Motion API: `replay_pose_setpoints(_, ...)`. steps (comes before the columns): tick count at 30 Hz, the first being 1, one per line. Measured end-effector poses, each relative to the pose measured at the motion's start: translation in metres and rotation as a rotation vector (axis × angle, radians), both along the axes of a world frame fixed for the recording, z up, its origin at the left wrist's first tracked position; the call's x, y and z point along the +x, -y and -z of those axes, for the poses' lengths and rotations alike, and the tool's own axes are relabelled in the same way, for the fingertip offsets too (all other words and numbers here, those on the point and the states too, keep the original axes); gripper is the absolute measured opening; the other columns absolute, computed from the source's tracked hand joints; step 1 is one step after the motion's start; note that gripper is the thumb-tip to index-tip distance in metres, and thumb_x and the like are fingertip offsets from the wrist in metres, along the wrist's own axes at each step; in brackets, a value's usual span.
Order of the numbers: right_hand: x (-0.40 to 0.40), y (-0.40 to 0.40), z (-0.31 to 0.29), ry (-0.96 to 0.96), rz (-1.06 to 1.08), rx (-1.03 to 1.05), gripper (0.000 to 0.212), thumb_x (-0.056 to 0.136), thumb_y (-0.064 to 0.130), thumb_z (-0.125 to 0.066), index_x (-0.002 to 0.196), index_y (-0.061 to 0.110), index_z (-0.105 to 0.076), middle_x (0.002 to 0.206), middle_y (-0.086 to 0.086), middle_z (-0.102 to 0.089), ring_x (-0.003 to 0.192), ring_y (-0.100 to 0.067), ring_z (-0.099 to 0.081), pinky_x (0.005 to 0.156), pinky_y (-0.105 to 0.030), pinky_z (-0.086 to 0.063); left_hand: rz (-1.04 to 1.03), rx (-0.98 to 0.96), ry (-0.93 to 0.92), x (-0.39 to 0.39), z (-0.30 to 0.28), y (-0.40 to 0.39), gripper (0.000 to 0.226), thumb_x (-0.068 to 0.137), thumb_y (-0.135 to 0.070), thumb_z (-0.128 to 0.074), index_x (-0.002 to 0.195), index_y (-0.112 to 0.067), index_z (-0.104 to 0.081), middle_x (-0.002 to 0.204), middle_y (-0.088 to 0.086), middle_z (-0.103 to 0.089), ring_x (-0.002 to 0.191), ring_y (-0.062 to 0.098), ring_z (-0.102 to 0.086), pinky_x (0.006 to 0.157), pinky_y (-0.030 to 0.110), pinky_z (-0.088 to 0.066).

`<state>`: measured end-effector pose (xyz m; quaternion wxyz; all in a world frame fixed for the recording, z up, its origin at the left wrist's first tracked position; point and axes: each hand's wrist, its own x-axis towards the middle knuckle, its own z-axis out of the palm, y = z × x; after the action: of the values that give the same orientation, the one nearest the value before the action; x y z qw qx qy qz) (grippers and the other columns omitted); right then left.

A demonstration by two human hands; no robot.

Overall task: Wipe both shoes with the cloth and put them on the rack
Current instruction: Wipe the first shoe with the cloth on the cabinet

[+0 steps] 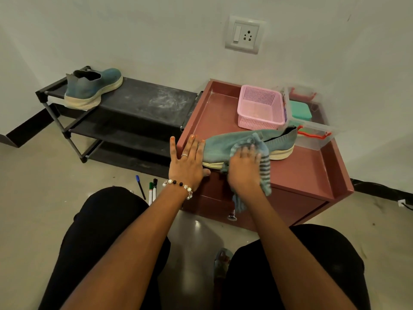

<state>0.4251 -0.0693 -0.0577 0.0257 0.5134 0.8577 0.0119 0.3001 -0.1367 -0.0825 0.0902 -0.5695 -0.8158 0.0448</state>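
Flat left hand (187, 162) steadies a teal shoe (225, 146), its toe hidden, while right hand (244, 170) clutches the striped cloth (264, 168); no lettering legible.

White wall (156, 30), wall socket (243, 34), glossy floor (33, 186)

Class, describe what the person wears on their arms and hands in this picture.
Both forearms are bare, with no sleeves showing. The left hand has a silver ring on one finger and a bracelet of white, black and clear beads at the wrist. The right hand wears nothing visible.
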Motion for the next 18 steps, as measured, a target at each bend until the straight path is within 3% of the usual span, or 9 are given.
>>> replay_pose_setpoints(2,-0.014,0.012,0.004,-0.055,-0.106,-0.071,0.082,0.082,0.018,-0.066,0.147,-0.001,-0.019,0.155,-0.021,-0.018,0.145,-0.036,-0.006,0.118,-0.052,-0.002,-0.002,-0.004,0.009,0.002,-0.001,0.001,0.070,0.099,-0.046,-0.021,0.151,-0.011,0.010,0.160,0.007,0.009,0.147,0.019,0.014,0.104,0.063,0.021)
replay_pose_setpoints(4,-0.016,0.014,-0.003,-0.212,-0.256,-0.169,0.075,0.076,0.008,-0.067,0.143,0.005,-0.032,0.151,-0.014,-0.031,0.144,-0.030,-0.017,0.119,-0.045,-0.003,-0.005,-0.015,0.013,0.003,-0.002,0.002,0.062,0.099,-0.031,-0.014,0.150,-0.011,0.013,0.160,0.008,0.012,0.146,0.019,0.016,0.106,0.064,0.018)
replay_pose_setpoints(6,-0.005,0.007,-0.015,-0.334,-0.358,-0.273,0.068,0.077,-0.005,-0.057,0.141,0.010,-0.040,0.146,-0.010,-0.040,0.139,-0.026,-0.031,0.118,-0.034,-0.013,-0.010,-0.019,0.009,0.001,-0.001,0.002,0.064,0.097,-0.037,-0.010,0.150,-0.012,0.013,0.160,0.007,0.013,0.146,0.019,0.017,0.104,0.063,0.021)
replay_pose_setpoints(9,0.025,-0.019,-0.023,-0.333,-0.313,-0.339,0.070,0.076,-0.011,-0.051,0.138,0.019,-0.048,0.147,-0.008,-0.042,0.135,-0.026,-0.039,0.110,-0.027,-0.027,-0.005,-0.023,-0.014,-0.003,0.001,0.000,0.078,0.097,-0.056,-0.023,0.151,-0.012,0.012,0.160,0.005,0.009,0.146,0.016,0.015,0.102,0.062,0.024)
replay_pose_setpoints(11,0.041,-0.038,-0.023,-0.269,-0.167,-0.213,0.064,0.078,-0.007,-0.051,0.135,0.022,-0.051,0.143,-0.009,-0.046,0.131,-0.027,-0.043,0.111,-0.033,-0.029,0.002,-0.013,-0.024,-0.004,0.002,0.000,0.080,0.096,-0.056,-0.027,0.151,-0.012,0.010,0.161,0.005,0.006,0.147,0.015,0.013,0.103,0.062,0.024)
replay_pose_setpoints(13,0.048,-0.044,-0.021,-0.108,0.024,-0.007,0.054,0.084,0.000,-0.051,0.133,0.023,-0.051,0.140,-0.008,-0.050,0.133,-0.025,-0.040,0.116,-0.048,-0.015,0.002,-0.004,-0.016,-0.004,0.002,-0.001,0.080,0.096,-0.056,-0.029,0.151,-0.013,0.009,0.161,0.005,0.005,0.147,0.016,0.012,0.103,0.061,0.024)
replay_pose_setpoints(15,0.040,-0.034,-0.017,-0.006,0.108,0.078,0.047,0.088,0.004,-0.048,0.134,0.012,-0.049,0.141,-0.012,-0.047,0.140,-0.027,-0.030,0.115,-0.057,-0.003,-0.010,0.002,-0.007,-0.002,0.002,-0.001,0.080,0.096,-0.056,-0.030,0.151,-0.013,0.009,0.161,0.005,0.004,0.147,0.016,0.012,0.103,0.060,0.024)
replay_pose_setpoints(18,0.007,-0.005,-0.006,-0.001,-0.031,0.050,0.048,0.088,0.011,-0.051,0.134,-0.001,-0.043,0.139,-0.020,-0.044,0.136,-0.034,-0.032,0.115,-0.049,-0.018,-0.032,0.011,0.021,0.002,0.000,-0.003,0.077,0.098,-0.052,-0.029,0.151,-0.012,0.009,0.161,0.006,0.005,0.147,0.017,0.013,0.103,0.060,0.023)
